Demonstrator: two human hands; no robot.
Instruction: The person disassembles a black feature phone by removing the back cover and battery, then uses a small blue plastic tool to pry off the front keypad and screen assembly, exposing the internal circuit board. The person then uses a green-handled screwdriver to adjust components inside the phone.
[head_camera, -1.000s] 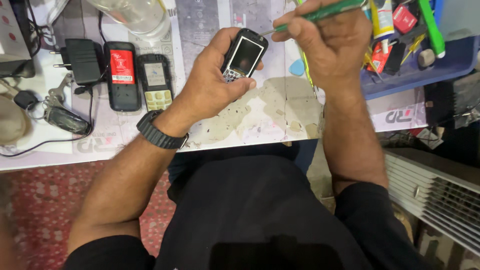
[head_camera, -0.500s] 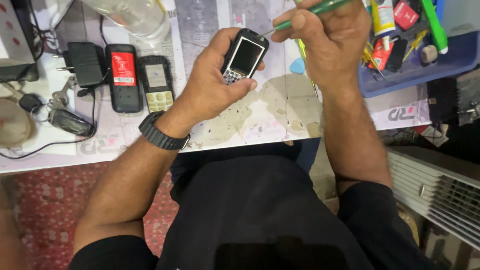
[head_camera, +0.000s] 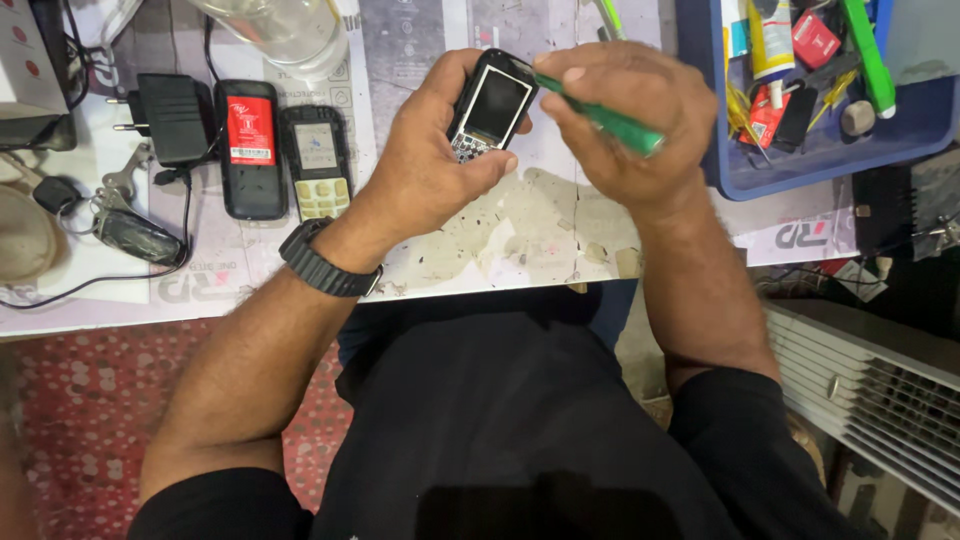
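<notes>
A small black phone (head_camera: 490, 105) is gripped in the left hand (head_camera: 425, 165), fingers wrapped round its back and thumb along its lower edge, so that the screen faces up and the body is steadied above the worn white table (head_camera: 520, 235); a green-handled tool (head_camera: 600, 115) is pinched in the closed right hand (head_camera: 620, 125), its tip brought against the phone's upper right corner, where the casing edge can be reached; whether the tip is actually in the seam cannot be told. A black watch (head_camera: 325, 262) is worn on the left wrist. To the left, a phone body with a red battery (head_camera: 248, 148) and a keypad phone (head_camera: 315, 162) are laid side by side, just beside a black charger (head_camera: 172, 120); keys (head_camera: 115, 215) lie nearer the table edge. At the right, a blue tray (head_camera: 800, 175) of small tools and tubes is kept within easy reach of the right hand.
</notes>
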